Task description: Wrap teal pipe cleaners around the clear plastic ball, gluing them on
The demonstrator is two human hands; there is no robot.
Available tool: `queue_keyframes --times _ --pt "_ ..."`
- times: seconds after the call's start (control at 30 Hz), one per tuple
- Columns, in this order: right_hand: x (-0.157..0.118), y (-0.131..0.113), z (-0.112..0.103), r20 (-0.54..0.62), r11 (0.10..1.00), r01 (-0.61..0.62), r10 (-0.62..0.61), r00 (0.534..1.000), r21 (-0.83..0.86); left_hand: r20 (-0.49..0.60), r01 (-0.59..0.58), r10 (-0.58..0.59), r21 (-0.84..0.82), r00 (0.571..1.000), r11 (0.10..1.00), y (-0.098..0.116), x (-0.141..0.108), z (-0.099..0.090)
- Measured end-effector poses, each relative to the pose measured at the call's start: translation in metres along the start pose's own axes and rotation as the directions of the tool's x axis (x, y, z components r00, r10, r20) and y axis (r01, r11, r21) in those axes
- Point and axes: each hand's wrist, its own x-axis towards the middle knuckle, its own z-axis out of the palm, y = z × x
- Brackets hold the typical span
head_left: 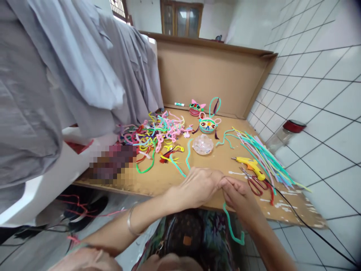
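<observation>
My left hand (pixel 199 186) and my right hand (pixel 238 192) meet above the table's front edge, their fingertips pinched together. From beneath my right hand hangs a teal pipe cleaner (pixel 232 231), bent at its lower end; the part between my fingers is hidden. What my left fingertips pinch is too small to make out. Just beyond my hands sits a clear faceted bowl-like ball (pixel 203 145). Behind it stands a teal round figure (pixel 208 125) with big eyes, pink loops and dark tassels. Another teal strip (pixel 188 153) lies beyond my left hand.
Tangled colourful pipe cleaners (pixel 169 130) lie left. At right are a yellow glue gun (pixel 252 165) with a cord, red-handled scissors (pixel 255 184), straight pipe cleaners (pixel 262 156) and a red-lidded jar (pixel 284 135). A pink-eared figure (pixel 195 108) and marker (pixel 179 104) stand behind.
</observation>
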Motion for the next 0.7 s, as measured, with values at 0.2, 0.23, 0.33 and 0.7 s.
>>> queue_keyframes --times 0.2,0.23,0.33,0.7 --pt "-0.014 -0.003 -0.017 -0.006 0.986 -0.142 0.143 0.99 0.09 -0.076 -0.266 0.269 0.044 0.96 0.963 -0.029 0.004 -0.017" --pt "-0.015 -0.005 -0.018 0.02 0.982 -0.146 0.145 0.989 0.116 -0.108 -0.292 0.294 0.031 0.95 0.956 -0.036 0.005 -0.022" --pt "-0.016 -0.007 -0.021 0.086 0.956 -0.164 0.147 0.985 0.244 -0.26 -0.272 0.266 0.015 0.928 0.962 -0.061 0.008 -0.039" --pt "-0.034 0.019 -0.036 0.051 0.914 -0.181 0.174 0.983 0.363 -0.639 0.344 -0.246 0.031 0.729 0.938 -0.124 -0.013 -0.109"
